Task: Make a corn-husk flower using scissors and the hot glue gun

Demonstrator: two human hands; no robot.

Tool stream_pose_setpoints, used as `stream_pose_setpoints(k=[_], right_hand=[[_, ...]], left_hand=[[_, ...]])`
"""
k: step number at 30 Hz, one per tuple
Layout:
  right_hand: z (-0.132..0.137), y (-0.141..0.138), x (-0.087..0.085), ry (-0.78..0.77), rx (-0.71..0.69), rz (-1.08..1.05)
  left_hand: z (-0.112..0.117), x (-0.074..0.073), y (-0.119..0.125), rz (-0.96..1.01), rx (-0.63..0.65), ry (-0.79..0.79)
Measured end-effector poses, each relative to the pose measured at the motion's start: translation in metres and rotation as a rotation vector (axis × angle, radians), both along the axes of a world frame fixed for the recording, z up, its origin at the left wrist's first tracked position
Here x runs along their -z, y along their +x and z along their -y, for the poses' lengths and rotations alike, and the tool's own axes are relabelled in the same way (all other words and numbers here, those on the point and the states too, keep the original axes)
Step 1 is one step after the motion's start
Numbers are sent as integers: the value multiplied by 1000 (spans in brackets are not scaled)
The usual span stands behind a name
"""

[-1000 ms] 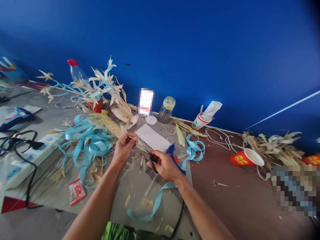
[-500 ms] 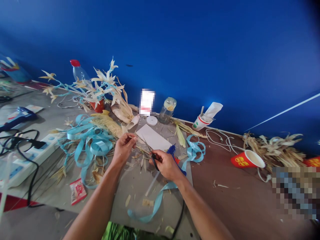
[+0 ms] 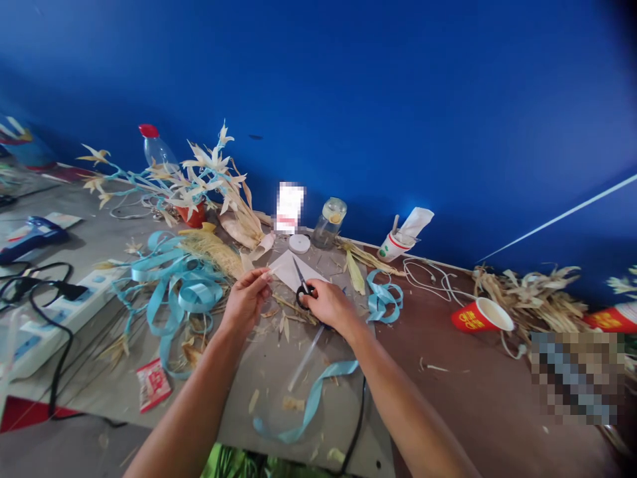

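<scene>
My left hand (image 3: 247,300) pinches a small pale piece of dried husk (image 3: 267,272) between thumb and fingertips. My right hand (image 3: 328,305) is closed round the black handles of a pair of scissors (image 3: 301,284), whose blades point up and away over a white sheet of paper (image 3: 288,269). Both hands hover close together above the grey table top (image 3: 259,372), with husk scraps scattered beneath them.
A tangle of light blue ribbon (image 3: 174,282) lies left of my hands. Behind it a red pot holds husk flowers (image 3: 199,176). A glass jar (image 3: 329,222), a paper cup (image 3: 395,242), a tipped red cup (image 3: 480,317), a power strip (image 3: 50,318) and cables lie around.
My right hand has swung the scissors away from the husk stem, so the blades now point up over the white paper. The stem lies on the table; my left hand keeps a small piece.
</scene>
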State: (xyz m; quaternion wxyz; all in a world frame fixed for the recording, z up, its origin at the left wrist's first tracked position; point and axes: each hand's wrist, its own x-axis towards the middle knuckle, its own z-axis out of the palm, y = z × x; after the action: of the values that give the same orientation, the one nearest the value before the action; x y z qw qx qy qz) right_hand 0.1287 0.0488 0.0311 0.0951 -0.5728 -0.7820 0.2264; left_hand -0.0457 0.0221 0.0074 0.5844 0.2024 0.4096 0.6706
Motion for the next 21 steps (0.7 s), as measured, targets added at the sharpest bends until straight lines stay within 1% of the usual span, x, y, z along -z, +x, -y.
stream_pose_setpoints(k=[3, 6, 9, 11, 13, 15, 17, 19, 21], right_hand=[[-7, -10, -4, 46, -74, 143], [-9, -17, -6, 77, -91, 256], [-8, -19, -10, 102, -86, 265], [-6, -19, -13, 165, -61, 153], [-2, -21, -15, 201, -45, -77], [2, -25, -14, 151, -46, -353], [5, -31, -11, 93, -19, -577], [7, -35, -7, 100, 40, -698], [6, -34, -4, 121, 107, -749]], left_hand=[[0, 0, 1, 15, 6, -13], [0, 1, 1, 1, 15, 3], [0, 4, 1, -27, 18, 7], [1, 4, 2, -52, 12, 12], [1, 3, 3, -82, 15, 28], [3, 2, 6, -128, 42, 49], [5, 2, 9, -197, 81, 75], [6, 3, 11, -266, 128, 98], [6, 5, 11, -332, 154, 113]])
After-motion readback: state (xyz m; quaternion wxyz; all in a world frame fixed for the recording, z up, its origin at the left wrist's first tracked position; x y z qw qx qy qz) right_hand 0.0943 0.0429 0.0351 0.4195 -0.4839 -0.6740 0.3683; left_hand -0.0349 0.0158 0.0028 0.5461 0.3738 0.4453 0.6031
